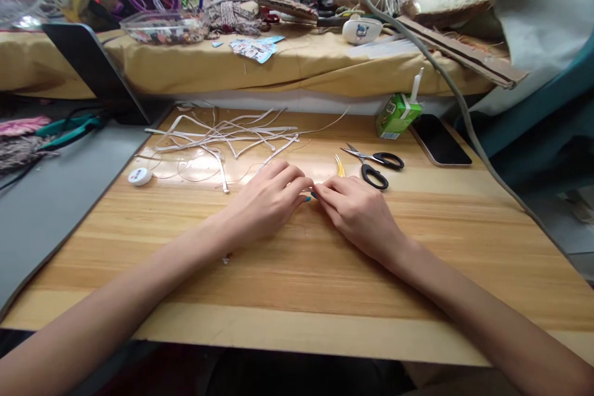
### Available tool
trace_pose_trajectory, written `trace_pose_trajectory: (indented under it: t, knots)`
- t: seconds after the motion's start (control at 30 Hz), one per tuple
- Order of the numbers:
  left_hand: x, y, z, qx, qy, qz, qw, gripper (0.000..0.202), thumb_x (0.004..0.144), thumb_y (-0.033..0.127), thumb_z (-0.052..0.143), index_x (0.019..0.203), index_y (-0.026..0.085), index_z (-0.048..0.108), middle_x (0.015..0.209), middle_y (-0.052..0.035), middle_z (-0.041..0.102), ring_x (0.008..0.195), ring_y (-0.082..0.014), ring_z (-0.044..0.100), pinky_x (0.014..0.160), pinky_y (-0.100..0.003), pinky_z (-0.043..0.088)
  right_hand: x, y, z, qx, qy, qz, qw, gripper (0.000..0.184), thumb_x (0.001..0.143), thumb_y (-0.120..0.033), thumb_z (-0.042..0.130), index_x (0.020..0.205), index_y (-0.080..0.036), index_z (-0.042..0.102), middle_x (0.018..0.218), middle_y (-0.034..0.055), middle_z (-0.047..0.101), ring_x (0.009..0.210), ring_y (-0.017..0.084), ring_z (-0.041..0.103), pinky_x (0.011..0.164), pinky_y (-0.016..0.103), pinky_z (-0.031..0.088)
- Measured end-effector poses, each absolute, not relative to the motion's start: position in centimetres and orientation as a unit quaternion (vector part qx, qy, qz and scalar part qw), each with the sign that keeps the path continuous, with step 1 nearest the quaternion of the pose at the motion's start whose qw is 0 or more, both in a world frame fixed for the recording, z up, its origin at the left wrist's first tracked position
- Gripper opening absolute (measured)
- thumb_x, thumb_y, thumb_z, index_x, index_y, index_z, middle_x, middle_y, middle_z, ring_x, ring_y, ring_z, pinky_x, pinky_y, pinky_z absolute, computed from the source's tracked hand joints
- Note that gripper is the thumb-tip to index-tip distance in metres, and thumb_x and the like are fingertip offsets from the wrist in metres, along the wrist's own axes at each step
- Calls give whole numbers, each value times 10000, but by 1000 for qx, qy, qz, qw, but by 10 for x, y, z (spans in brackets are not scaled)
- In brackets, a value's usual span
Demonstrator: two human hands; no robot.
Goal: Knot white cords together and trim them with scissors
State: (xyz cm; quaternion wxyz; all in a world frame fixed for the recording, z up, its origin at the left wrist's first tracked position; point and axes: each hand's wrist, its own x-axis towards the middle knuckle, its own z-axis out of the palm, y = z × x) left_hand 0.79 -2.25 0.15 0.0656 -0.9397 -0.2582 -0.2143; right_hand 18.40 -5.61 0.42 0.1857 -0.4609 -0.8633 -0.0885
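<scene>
Head view: left hand (266, 198) and right hand (355, 207) pinch a thin strip (310, 190)

- Taking the black scissors (374, 164) as landmark: the wooden table (297, 272) toward the near edge from them lies bare, apart from the two forearms.
- To their left, past the yellow clip (340, 165), loose pale strips (223, 136) clutter the surface.
- Behind them stands a green carton (397, 115); to their right lies a phone (439, 139).
- Far left sits a round white tape (140, 176).
</scene>
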Motion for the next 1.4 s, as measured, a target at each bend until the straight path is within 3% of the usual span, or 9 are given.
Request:
trace_pose_trajectory:
  t: [0.3,0.57,0.77,1.07,1.2,1.3,1.4]
  knots:
    - [5,-25,10,-951,-215,-165,151,219,866,138,337,886,94,551,806,-80,582,762,-171,469,686,-285,421,183,-59,6,-464,-866,14,187,243,855,-173,367,824,-118,602,741,61,571,669,133,505,620,234,384]
    - [3,-24,13,-952,-176,-173,180,249,864,102,316,816,99,560,724,-73,585,687,-159,474,616,-265,421,184,-59,10,-444,-858,103,238,234,846,-151,384,862,-137,617,724,47,569,628,115,504,599,221,401]
    - [0,-22,13,-953,-190,-198,130,286,862,84,299,769,108,568,712,-71,573,686,-154,455,608,-258,411,184,-59,14,-455,-836,173,251,228,819,-135,429,769,-152,650,685,33,590,607,106,513,576,210,385]
    - [2,-28,18,-958,-183,-187,119,295,869,101,302,779,104,583,706,-62,574,698,-154,457,600,-262,393,181,-61,25,-466,-779,333,256,255,813,-228,442,666,-170,643,589,0,563,578,116,513,553,222,375]
    - [4,-26,24,-967,-186,-163,55,271,862,109,334,819,123,601,756,-62,604,739,-149,490,640,-260,405,184,-60,20,-479,-748,378,261,259,800,-289,460,707,-158,663,636,14,584,585,115,505,552,225,375]
    - [-22,-6,34,-953,-261,-142,-62,174,830,185,445,887,168,609,819,-44,636,746,-132,534,622,-233,415,187,-59,15,-501,-705,426,266,249,772,-316,496,776,-145,676,697,28,615,583,108,513,546,220,388]
    - [-72,23,39,-890,-410,-176,-94,180,817,237,456,841,179,624,671,-11,637,587,-108,521,530,-221,386,188,-58,12,-513,-684,441,272,244,747,-313,522,734,-127,680,683,35,610,569,103,516,536,217,392]
